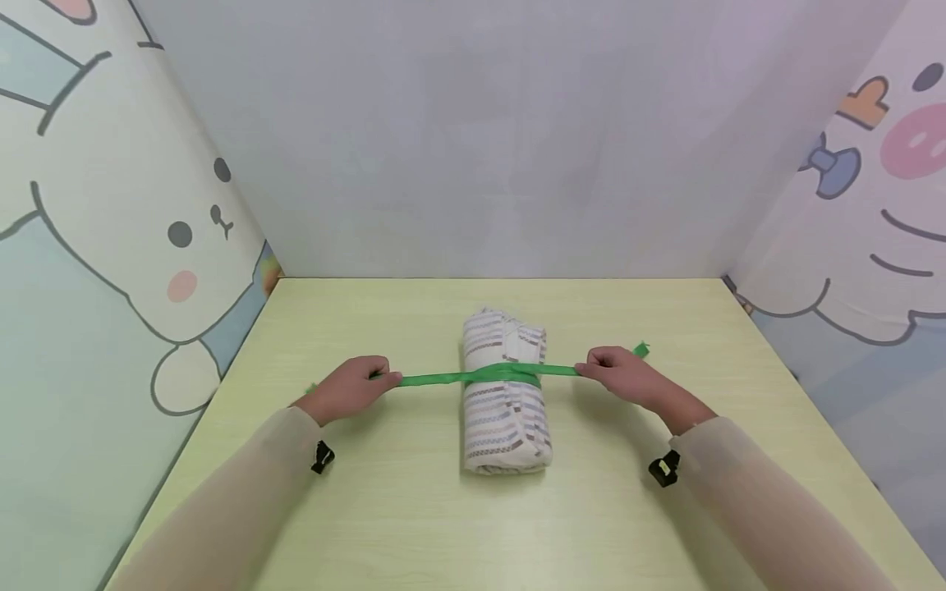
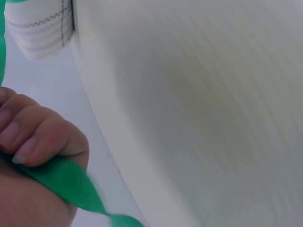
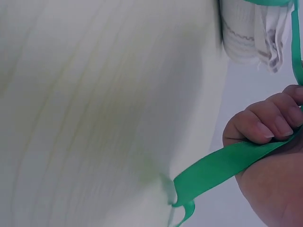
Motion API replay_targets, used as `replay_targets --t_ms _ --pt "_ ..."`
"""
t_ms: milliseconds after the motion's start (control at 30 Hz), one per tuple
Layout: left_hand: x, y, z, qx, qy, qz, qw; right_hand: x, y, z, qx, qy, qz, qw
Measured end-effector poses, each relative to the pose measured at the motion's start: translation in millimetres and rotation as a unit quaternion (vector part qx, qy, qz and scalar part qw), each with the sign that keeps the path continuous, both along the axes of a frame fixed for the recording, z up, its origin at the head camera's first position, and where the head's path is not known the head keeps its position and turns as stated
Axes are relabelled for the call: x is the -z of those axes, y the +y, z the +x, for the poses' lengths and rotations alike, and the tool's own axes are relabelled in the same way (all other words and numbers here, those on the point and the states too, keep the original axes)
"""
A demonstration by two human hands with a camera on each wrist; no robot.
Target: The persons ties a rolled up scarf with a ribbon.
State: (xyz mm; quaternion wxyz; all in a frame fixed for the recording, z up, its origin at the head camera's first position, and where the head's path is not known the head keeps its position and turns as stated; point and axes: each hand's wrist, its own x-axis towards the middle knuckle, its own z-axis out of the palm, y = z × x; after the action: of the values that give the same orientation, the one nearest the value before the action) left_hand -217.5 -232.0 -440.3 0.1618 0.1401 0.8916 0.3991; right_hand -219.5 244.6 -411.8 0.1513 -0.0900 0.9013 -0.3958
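Note:
A rolled striped towel [image 1: 506, 427] lies lengthwise near the middle of the table, with a green ribbon [image 1: 432, 379] wrapped around it and crossed on top. To its left, my left hand [image 1: 351, 387] grips one end of the ribbon with curled fingers. My right hand [image 1: 624, 376] grips the other end on the right side. Both stretches look taut between towel and hands. In the left wrist view a loose tail of ribbon [image 2: 66, 182] comes out of the fist. A similar ribbon tail [image 3: 213, 170] hangs from the fist in the right wrist view.
The pale wooden table [image 1: 414, 533] runs back to a plain grey wall [image 1: 502, 148]. Cartoon-printed panels stand on both sides, a left panel [image 1: 81, 328] and a right panel [image 1: 850, 246]. Small black devices [image 1: 663, 468] hang at the cuffs.

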Motion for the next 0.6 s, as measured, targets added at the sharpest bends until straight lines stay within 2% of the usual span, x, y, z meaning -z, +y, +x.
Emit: replay_targets --t_ms 367,600 --pt "8.2 -40.7 7.1 -0.017 0.007 -0.032 0.9993 -5.8 28.4 5.3 0.001 0.018 0.029 0.9994" --pt "8.9 -59.6 11.6 -0.025 0.007 -0.042 0.9988 -14.1 45.4 8.3 0.020 0.037 0.057 0.9975"
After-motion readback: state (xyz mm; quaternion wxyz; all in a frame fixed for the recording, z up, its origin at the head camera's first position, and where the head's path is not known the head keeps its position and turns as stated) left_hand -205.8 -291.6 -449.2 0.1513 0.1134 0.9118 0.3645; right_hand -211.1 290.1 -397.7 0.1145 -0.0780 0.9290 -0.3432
